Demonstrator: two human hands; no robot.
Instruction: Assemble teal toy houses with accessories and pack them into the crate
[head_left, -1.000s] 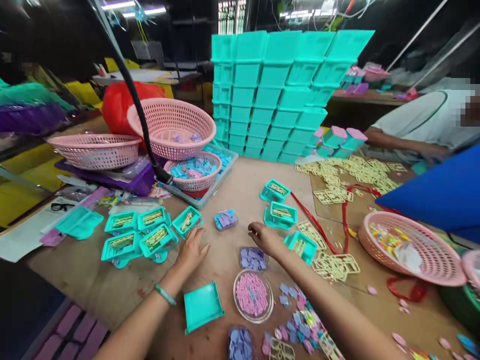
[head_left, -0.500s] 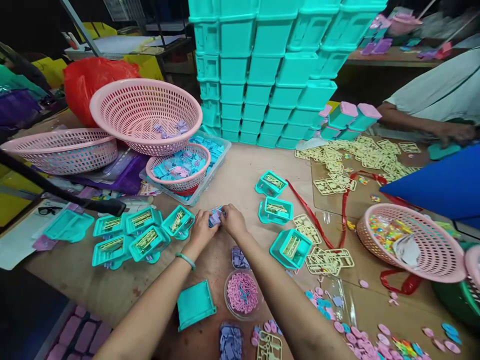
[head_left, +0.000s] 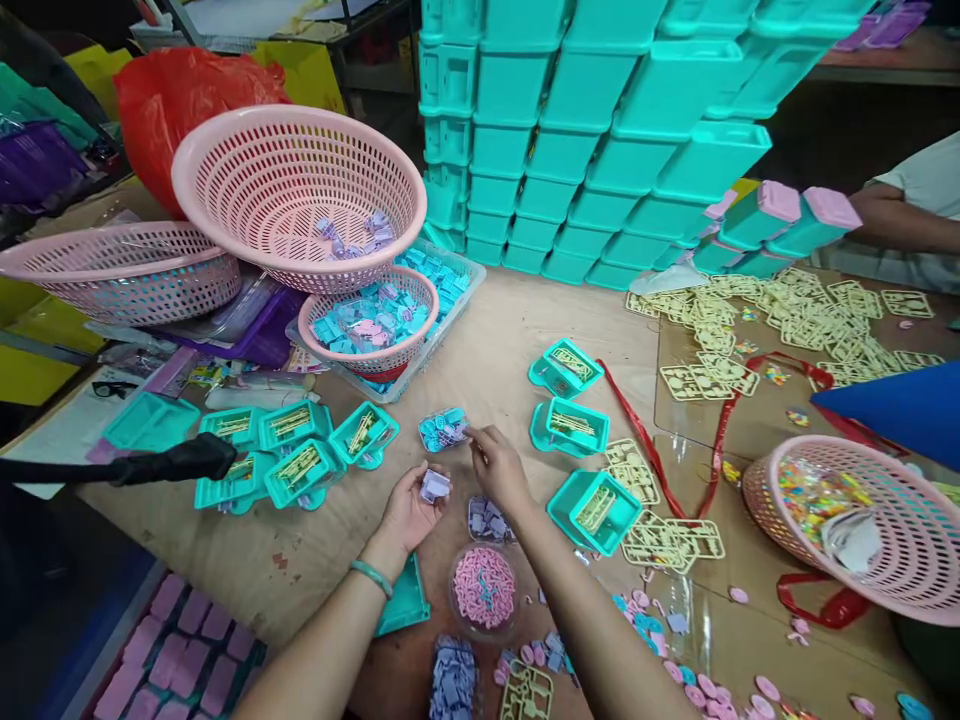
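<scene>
My left hand (head_left: 411, 512), palm partly up, holds a small lavender plastic piece (head_left: 435, 487) between thumb and fingers. My right hand (head_left: 499, 467) is closed in a pinch at the right edge of a small clear tray (head_left: 424, 446) filled with teal and lavender parts. What its fingertips grip, if anything, is too small to make out. Just below that hand sits another small tray of lavender pieces (head_left: 489, 522). Closer to me is a round clear tub of pink hook-like bits (head_left: 484, 590) with a few teal ones. A teal box (head_left: 405, 600) lies partly behind my left forearm.
Several teal boxes with cream sticks (head_left: 300, 465) stand at left, others (head_left: 596, 510) at right. Pink baskets (head_left: 300, 190) and a tall stack of teal bins (head_left: 570, 150) are behind. Cream frames (head_left: 795, 320) and a red ribbon (head_left: 637, 440) lie right. A co-worker's arm (head_left: 892, 225) shows far right.
My hands were together over the small tray; now they are apart. The left has drawn back towards me with the lavender piece, and the right is at the tray's right edge. The view has shifted.
</scene>
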